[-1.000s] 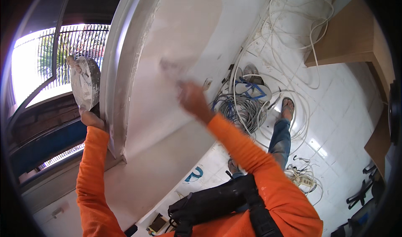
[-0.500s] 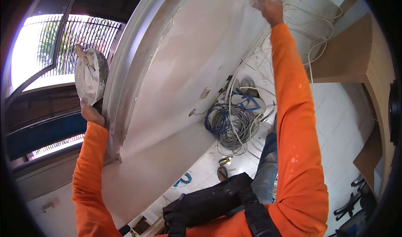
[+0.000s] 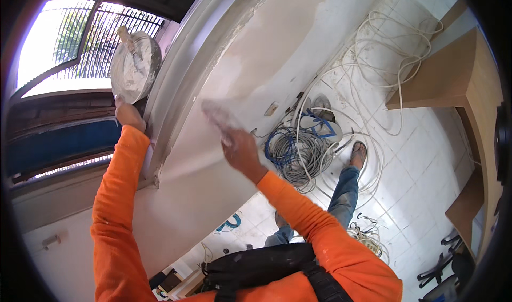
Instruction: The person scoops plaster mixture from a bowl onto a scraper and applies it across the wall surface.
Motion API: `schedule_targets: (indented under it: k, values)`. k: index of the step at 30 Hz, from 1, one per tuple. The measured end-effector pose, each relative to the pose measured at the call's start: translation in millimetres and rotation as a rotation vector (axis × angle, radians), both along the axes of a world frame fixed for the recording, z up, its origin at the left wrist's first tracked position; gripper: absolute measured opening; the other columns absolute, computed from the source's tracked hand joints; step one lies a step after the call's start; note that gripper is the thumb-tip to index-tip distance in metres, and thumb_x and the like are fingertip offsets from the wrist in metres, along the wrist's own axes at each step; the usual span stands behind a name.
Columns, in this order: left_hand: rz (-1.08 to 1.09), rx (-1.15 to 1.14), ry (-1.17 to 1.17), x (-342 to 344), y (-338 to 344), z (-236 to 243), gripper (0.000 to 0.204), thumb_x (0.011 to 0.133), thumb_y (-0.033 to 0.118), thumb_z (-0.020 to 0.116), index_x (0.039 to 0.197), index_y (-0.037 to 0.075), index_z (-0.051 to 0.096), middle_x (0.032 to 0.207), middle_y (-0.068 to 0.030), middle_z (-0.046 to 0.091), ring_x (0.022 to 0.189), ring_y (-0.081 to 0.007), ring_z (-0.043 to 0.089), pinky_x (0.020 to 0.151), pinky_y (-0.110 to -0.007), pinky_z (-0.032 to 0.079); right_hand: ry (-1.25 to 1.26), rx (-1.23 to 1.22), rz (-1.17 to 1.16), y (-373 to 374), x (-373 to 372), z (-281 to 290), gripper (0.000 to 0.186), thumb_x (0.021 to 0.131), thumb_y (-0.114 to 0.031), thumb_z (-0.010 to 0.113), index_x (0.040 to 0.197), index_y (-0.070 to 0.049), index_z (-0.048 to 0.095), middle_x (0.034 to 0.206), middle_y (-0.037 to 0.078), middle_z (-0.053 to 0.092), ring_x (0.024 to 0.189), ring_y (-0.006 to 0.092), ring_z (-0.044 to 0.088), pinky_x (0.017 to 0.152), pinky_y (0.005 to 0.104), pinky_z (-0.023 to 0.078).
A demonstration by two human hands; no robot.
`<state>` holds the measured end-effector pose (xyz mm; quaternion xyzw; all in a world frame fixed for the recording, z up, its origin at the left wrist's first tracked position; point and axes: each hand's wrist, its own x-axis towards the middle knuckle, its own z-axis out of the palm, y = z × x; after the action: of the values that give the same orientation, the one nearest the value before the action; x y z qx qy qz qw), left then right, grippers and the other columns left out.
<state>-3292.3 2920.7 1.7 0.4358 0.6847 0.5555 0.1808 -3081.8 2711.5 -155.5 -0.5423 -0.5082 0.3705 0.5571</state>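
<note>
At the left, my left hand (image 3: 129,116) grips the near edge of a round plaster-smeared pan (image 3: 144,78) by the window frame. A tool with a light wooden handle (image 3: 124,34) lies in the pan, its working end coated in white paste. My right hand (image 3: 242,150) is before the middle of the wall (image 3: 229,158), fingers closed round a whitish flat piece (image 3: 213,113). Motion blurs that piece, so its kind and any contact with the wall are unclear. A damp-looking beige patch (image 3: 266,41) covers the upper wall.
A coil of grey and blue cable (image 3: 298,155) lies on the tiled floor beside sandals (image 3: 320,126) and my foot (image 3: 359,154). Loose white cable (image 3: 394,73) runs across the floor. Brown wooden furniture (image 3: 437,73) stands right; window bars (image 3: 122,22) show at left.
My right hand has come down and left from the far upper wall to the middle of it. The left hand and pan sit slightly higher and further right in view.
</note>
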Motion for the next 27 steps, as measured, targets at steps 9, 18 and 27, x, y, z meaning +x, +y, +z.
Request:
schedule_targets:
  k: [9, 18, 27]
  values:
    - [0.039, -0.074, 0.408, -39, 17, -6, 0.046, 0.095, 0.032, 0.039, 0.119, -0.004, 0.056, 0.109, -0.0213, 0.064, 0.104, -0.0306, 0.060, 0.090, -0.035, 0.043, 0.301, 0.100, -0.503, 43, 74, 10, 0.048, 0.084, 0.000, 0.049, 0.131, 0.005, 0.044, 0.115, 0.019, 0.060, 0.102, 0.0339, 0.060, 0.090, 0.0350, 0.047]
    - [0.193, -0.217, 0.105, 6, 8, -9, 0.038, 0.094, 0.015, 0.028, 0.120, 0.001, 0.051, 0.112, -0.0281, 0.060, 0.104, -0.0396, 0.059, 0.088, -0.041, 0.048, -0.040, 0.273, -0.415, 13, -117, 12, 0.059, 0.084, 0.000, 0.050, 0.140, 0.002, 0.033, 0.141, 0.029, 0.033, 0.136, 0.0483, 0.022, 0.112, 0.0551, 0.018]
    - [0.087, -0.176, 0.573, -3, 3, -4, 0.035, 0.093, 0.010, 0.028, 0.114, -0.003, 0.053, 0.105, -0.0328, 0.060, 0.100, -0.0461, 0.058, 0.087, -0.048, 0.047, -0.009, -0.096, -0.474, 50, 106, -19, 0.041, 0.083, -0.004, 0.052, 0.123, -0.007, 0.056, 0.075, 0.018, 0.061, 0.066, 0.0330, 0.058, 0.068, 0.0433, 0.048]
